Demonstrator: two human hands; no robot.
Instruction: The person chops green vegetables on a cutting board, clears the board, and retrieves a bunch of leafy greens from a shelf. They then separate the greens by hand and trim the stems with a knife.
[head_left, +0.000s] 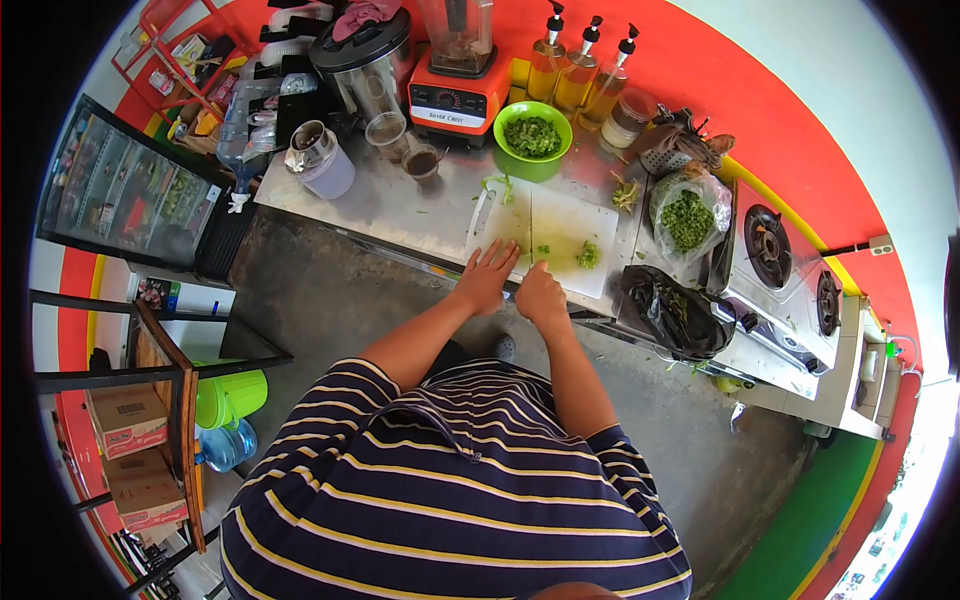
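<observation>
A white cutting board [575,222] lies at the counter's front edge. My left hand [487,277] rests flat on its near left part, fingers stretched out. My right hand [541,296] is closed at the board's near edge around the handle of a knife [532,225], whose thin blade points away from me across the board. Chopped greens [589,255] form a small pile right of the blade, and a smaller bit [543,250] lies close to it. Pale green stems [498,187] sit at the board's far left corner. Behind the board stands a green bowl [527,167] holding chopped greens.
A red blender [460,95], pump bottles [577,78] and cups [422,163] stand along the back and left of the steel counter. To the right are a clear bag of greens [688,218], a black plastic bag [677,315] and a gas stove [785,275].
</observation>
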